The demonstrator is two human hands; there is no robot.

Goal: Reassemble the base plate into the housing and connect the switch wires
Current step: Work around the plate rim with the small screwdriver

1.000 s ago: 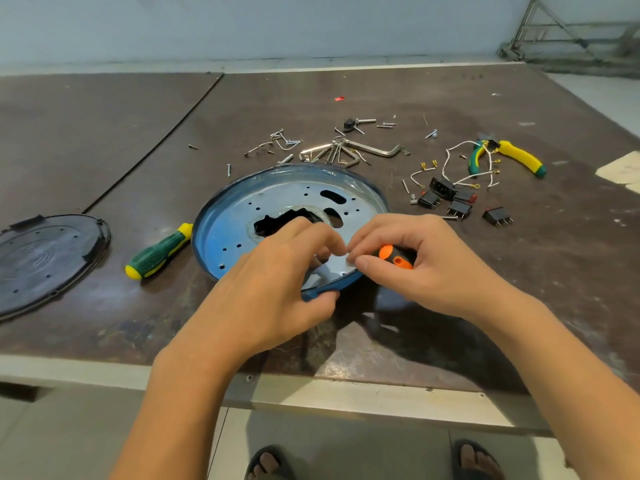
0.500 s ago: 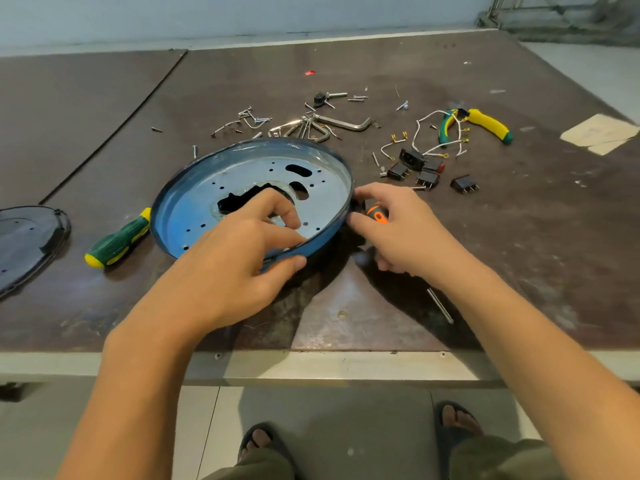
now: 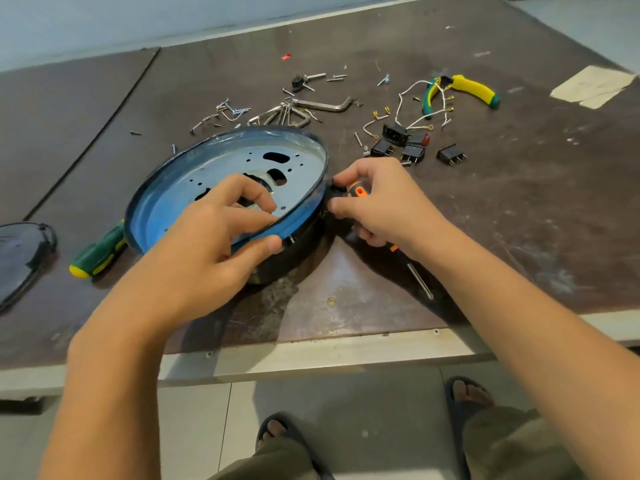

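Two hands on a round blue housing at the near edge of the table.

Left hand [image 3: 207, 244] curled over the near rim of the housing [image 3: 152, 209], thumb pressed on the outside wall, other fingers bent down onto the shiny metal plate [image 3: 235, 161] lying inside. Housing tipped up a little on its near side, far side low. Right hand [image 3: 384, 202] closed around a screwdriver [image 3: 360, 191] with a black and orange handle, its tip pointing back toward the body, fingertips touching the right side of the housing. Perhaps pinching some small part there too; too dark to tell. Black switches [image 3: 412, 152] and white wires [image 3: 415, 109] loose on the table [image 3: 519, 202] just beyond the right hand, near green and yellow pliers [image 3: 474, 91]. Screws [image 3: 228, 109] scattered behind the housing. Green screwdriver [image 3: 97, 254] beside its left edge, black cover [image 3: 20, 254] at far left.
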